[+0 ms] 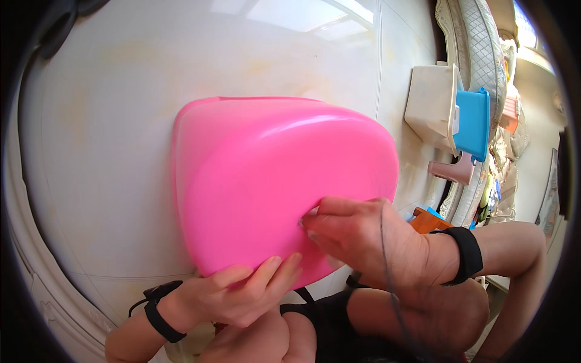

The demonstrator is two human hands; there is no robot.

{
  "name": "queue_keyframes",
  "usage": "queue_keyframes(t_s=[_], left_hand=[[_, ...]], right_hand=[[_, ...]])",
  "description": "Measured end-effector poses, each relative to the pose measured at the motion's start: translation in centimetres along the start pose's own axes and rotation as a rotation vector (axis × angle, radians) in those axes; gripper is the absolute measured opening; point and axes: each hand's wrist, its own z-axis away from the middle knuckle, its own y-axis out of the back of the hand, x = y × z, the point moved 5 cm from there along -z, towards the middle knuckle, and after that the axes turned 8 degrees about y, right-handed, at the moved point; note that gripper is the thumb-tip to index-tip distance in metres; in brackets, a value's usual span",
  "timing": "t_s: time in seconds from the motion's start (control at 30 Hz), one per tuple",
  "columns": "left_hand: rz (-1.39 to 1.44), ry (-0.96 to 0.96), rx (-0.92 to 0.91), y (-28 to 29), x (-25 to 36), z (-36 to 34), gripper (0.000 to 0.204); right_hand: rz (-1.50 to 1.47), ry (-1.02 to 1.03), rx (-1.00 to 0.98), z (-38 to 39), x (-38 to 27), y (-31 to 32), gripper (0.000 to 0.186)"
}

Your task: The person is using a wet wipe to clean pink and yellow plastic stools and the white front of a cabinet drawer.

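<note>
A large pink plastic tub lies bottom up in front of me, its rounded base facing me and its rim toward the far left. My left hand holds the tub's near edge, fingers spread and pressed against the pink surface. Against the smooth base, right of its middle, my right hand is closed with bunched fingertips. A bit of whitish cloth peeks out from those fingers; most of it is hidden in the hand. Both wrists wear black bands, and a thin dark cord hangs blurred across my right hand.
Pale glossy floor tiles surround the tub. To the right stand a white bin, a blue bin and a pinkish stool, beside a cushioned sofa. An orange-brown wooden piece sits beyond my right wrist.
</note>
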Motion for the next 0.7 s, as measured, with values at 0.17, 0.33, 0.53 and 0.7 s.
queue_keyframes(t_s=[0.17,0.33,0.53,0.7], left_hand=[[0.032,0.028,0.004,0.5,-0.2,-0.4,0.022],[0.079,0.058,0.039,0.9,-0.3,-0.4,0.02],[0.033,0.052,0.021,1.3,-0.8,-0.2,0.021],[0.133,0.069,-0.02,1.5,-0.4,-0.4,0.022]], right_hand=[[-0.071,-0.083,0.079,2.2,0.6,1.3,0.018],[0.092,-0.136,-0.069,4.3,0.2,2.3,0.021],[0.069,0.086,-0.077,2.7,-0.6,0.4,0.014],[0.139,0.311,0.215,1.6,0.1,1.0,0.023]])
